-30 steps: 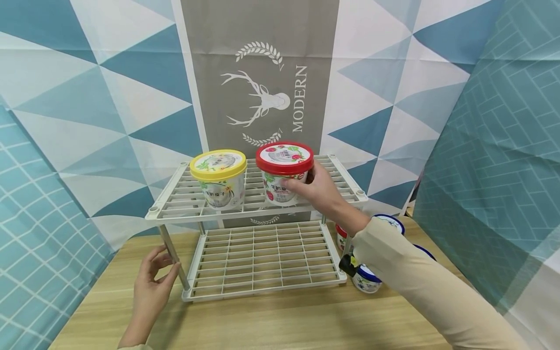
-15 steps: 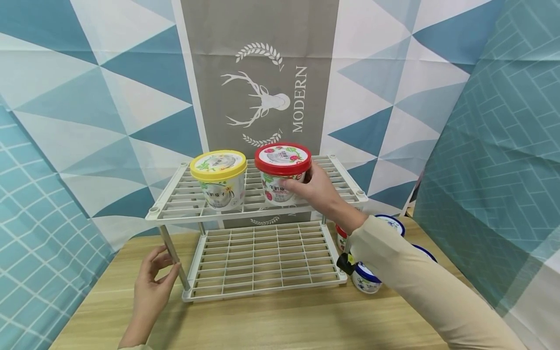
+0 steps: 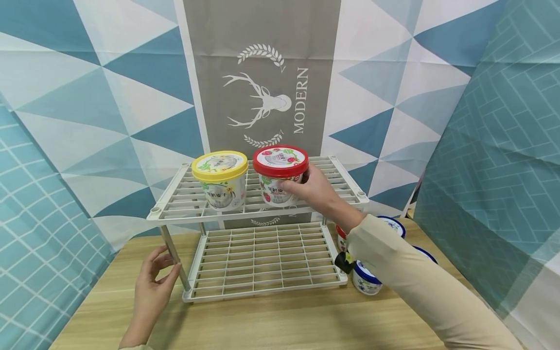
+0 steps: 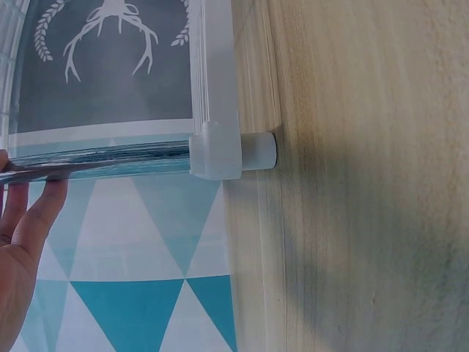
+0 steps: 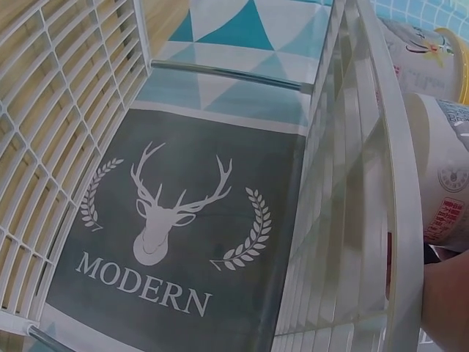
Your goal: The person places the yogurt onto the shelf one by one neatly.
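On the top tier of a white two-tier rack (image 3: 267, 213), my right hand (image 3: 316, 190) grips a red-lidded ice cream tub (image 3: 280, 182) from its right side, thumb across the front. The tub stands upright. Close to its left is a yellow-lidded tub (image 3: 220, 187), also upright. My left hand (image 3: 153, 284) holds the rack's front left metal post (image 3: 172, 248) between thumb and fingers; the left wrist view shows the fingertips (image 4: 55, 187) against that post. In the right wrist view my right hand (image 5: 447, 301) shows only partly, beside the tub's base.
The rack's lower tier (image 3: 262, 262) is a slatted grid just above the wooden table (image 3: 245, 325). Right of the rack, partly behind my right sleeve (image 3: 407, 272), stand several tubs, including a blue-lidded tub (image 3: 366, 282) and a red-lidded one (image 3: 341, 238). A patterned cloth (image 3: 367, 73) hangs behind.
My right hand has slid the red-lidded tub slightly left, narrowing the gap to the yellow-lidded tub. My left hand stays on the post.
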A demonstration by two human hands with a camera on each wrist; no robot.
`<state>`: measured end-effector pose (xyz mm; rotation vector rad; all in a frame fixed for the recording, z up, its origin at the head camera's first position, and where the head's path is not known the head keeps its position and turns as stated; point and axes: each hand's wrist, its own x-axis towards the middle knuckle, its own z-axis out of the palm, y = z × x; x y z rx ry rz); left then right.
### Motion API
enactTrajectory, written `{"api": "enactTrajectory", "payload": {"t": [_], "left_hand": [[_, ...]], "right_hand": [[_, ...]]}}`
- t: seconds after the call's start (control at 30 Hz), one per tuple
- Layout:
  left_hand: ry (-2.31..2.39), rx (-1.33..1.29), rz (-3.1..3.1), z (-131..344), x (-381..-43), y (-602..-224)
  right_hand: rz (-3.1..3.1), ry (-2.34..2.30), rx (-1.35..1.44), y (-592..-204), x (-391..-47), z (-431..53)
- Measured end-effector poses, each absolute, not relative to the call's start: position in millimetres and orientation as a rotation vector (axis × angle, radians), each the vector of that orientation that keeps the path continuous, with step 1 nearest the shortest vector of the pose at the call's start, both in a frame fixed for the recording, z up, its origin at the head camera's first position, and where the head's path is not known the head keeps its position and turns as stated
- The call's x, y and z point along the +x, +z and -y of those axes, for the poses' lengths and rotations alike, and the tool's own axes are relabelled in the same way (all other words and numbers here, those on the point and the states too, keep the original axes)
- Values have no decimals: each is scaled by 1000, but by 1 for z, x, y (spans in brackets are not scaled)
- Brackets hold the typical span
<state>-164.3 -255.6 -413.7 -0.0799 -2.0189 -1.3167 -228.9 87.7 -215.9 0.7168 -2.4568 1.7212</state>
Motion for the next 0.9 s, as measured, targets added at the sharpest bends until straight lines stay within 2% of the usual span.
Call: {"api": "enactTrajectory", "payload": {"t": [0.9], "left_hand": [[-1323,-48,2024,254,-163,-412]], "right_hand": [[2585,1716,653,-213,-236,-86]]}}
